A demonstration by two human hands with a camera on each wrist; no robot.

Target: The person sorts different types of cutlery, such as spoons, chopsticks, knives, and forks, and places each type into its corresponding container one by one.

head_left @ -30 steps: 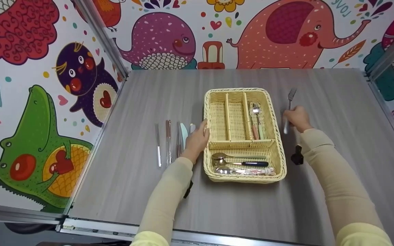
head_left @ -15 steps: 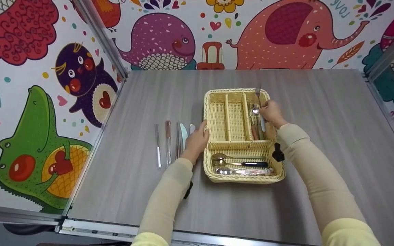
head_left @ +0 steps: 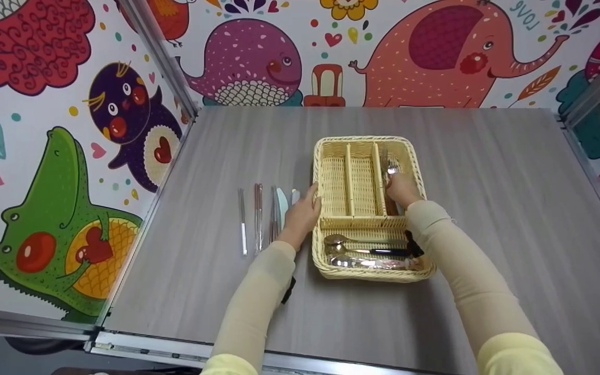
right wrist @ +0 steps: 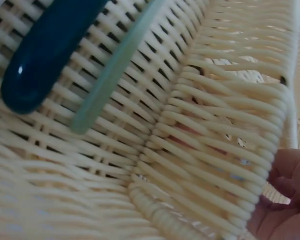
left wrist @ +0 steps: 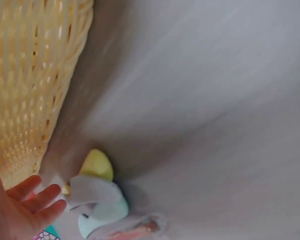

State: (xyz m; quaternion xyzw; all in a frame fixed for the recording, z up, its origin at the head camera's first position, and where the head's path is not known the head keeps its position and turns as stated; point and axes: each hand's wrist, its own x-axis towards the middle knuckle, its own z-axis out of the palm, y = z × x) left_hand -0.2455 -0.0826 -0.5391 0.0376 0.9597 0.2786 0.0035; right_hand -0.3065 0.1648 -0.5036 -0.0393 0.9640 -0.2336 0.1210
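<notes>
A cream wicker cutlery basket (head_left: 421, 179) stands mid-table, divided into compartments. My left hand (head_left: 302, 213) rests against its left side; its fingers look loosely extended in the left wrist view. My right hand (head_left: 404, 190) is down in the right rear compartment, fingers curled at a metal fork (head_left: 384, 156) that lies along the divider, its handle hidden by the hand. A spoon (head_left: 392, 169) lies beside it. In the right wrist view, part of the right hand (right wrist: 285, 200) shows behind the woven divider (right wrist: 215, 150).
Spoons lie across the front compartment, among them a dark-handled spoon (head_left: 388, 252). Left of the basket lie pairs of chopsticks (head_left: 258, 219) and a knife with a mint blade (head_left: 282, 205). The two left rear compartments show bare weave. Printed panels (head_left: 258, 62) wall the table.
My right hand has carried the fork from the table right of the basket, leftward over the rim and down into the right rear compartment. The left hand has stayed at the basket's side.
</notes>
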